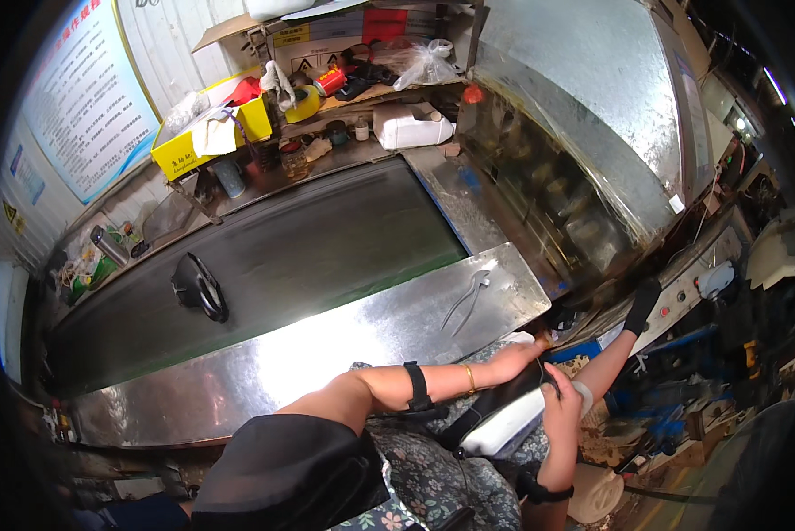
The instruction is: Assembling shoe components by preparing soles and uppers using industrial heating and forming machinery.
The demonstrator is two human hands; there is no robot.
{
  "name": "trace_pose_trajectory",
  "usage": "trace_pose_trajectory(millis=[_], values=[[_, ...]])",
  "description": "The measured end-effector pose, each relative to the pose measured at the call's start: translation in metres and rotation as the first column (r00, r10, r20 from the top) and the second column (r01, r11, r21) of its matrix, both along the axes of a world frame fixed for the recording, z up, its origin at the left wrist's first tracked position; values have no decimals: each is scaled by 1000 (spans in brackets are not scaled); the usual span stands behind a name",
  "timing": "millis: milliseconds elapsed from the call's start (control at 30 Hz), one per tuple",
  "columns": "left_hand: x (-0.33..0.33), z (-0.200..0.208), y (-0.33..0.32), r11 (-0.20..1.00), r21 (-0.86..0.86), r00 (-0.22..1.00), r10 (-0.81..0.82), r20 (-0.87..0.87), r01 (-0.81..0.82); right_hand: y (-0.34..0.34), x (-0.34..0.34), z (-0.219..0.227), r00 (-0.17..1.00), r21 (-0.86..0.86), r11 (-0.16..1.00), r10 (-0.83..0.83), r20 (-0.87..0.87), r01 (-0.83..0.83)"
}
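Note:
My left hand [514,360] reaches right past the edge of the bare metal plate [326,354]. Its fingertips come together near a small orange-brown spot, and what they hold is too small to tell. Just below it, my right hand [560,405] is closed, thumb raised, around a small dark object whose kind I cannot make out. A thin dark line seems to run between the two hands. A pair of pliers [466,301] lies on the plate's right end, handles toward me. A white rounded object [505,423] rests over my lap, left of my right hand.
Behind the plate stretches a dark conveyor belt [326,230] carrying a black loop-shaped object [200,288]. A shelf holds a yellow box [211,137], a white jug [412,126] and a plastic bag [427,64]. A bare limb with a black covering [642,308] extends beside a button panel [680,296].

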State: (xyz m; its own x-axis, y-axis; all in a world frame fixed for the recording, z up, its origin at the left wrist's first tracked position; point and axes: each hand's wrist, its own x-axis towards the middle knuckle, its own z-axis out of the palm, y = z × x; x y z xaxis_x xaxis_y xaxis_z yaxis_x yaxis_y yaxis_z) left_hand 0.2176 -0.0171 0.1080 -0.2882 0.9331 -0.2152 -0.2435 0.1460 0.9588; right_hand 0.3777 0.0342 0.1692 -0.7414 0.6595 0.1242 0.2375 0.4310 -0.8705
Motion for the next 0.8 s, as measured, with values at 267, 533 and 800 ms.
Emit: trace_pose_trajectory(millis=[267,533,800], values=[[-17,7,-18,956,182,703,-34,-711,231,-68,18,-89,947,-256,930,-300,-115,264],[-33,7,-4,968,106,935,-185,-304,226,-19,46,-101,914,-815,580,-338,-226,13],[-30,-22,-23,986,16,930,-149,-337,164,-51,0,-94,874,-806,375,-357,330,457]])
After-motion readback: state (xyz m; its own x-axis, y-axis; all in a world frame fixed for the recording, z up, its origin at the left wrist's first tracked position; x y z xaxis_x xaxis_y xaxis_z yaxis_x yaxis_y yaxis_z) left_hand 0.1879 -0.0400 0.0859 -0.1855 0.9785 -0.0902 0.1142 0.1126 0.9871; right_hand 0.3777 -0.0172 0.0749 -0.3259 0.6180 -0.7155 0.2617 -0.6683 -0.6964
